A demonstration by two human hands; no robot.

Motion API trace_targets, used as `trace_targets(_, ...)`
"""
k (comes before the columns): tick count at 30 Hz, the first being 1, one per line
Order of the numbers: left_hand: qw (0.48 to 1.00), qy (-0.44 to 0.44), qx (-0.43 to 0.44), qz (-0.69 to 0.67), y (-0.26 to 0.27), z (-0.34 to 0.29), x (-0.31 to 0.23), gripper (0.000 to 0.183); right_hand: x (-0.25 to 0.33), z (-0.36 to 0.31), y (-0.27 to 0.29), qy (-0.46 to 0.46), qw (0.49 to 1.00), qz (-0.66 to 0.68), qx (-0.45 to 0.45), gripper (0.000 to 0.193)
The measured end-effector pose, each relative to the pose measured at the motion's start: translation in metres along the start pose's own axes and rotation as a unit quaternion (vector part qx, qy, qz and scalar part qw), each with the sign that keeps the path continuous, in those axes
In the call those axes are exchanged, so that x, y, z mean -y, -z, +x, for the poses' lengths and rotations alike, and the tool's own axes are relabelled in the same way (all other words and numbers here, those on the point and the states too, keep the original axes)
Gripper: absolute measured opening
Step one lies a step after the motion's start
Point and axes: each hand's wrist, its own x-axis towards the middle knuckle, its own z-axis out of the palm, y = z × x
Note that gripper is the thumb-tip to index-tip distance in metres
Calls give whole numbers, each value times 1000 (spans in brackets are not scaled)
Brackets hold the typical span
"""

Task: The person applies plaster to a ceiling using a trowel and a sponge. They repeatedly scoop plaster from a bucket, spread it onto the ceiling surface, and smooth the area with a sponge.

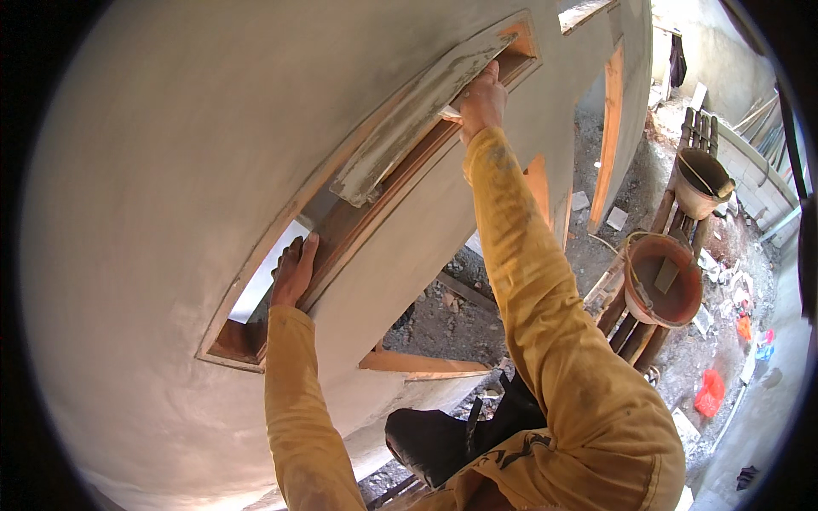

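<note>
A long, narrow wooden window frame (381,219) is set at a slant into the plastered wall (162,213). In its upper part rests a long flat board (426,119) smeared with grey mortar. My right hand (483,98) is closed at the board's lower edge, near its upper end; some of its fingers are hidden, and a small white patch shows beside them. Lower down, my left hand (294,271) is hooked over the frame's near edge, fingers inside the opening. Both arms are in mustard-yellow sleeves.
To the right, a reddish bucket (663,281) and another bucket (703,183) stand on a platform of wooden poles (641,341). Below the wall are an opening with a wooden edge (426,364) and rubble. A red plastic bag (709,393) lies on the ground.
</note>
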Motion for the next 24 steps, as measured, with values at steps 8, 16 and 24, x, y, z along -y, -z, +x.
trace_targets(8, 1000, -1, 4, 14, 0, 0, -3, 91, -8, -43, -14, -24, 999, -37, -28, 55)
trace_targets(16, 999, -16, -35, 2, -9, 11, 8, 79, -26, -75, -26, -27, 999, -18, -30, 49)
trace_targets(24, 996, -74, -43, 16, -6, 19, 24, 66, -42, -118, -37, -34, 998, -51, -11, 52)
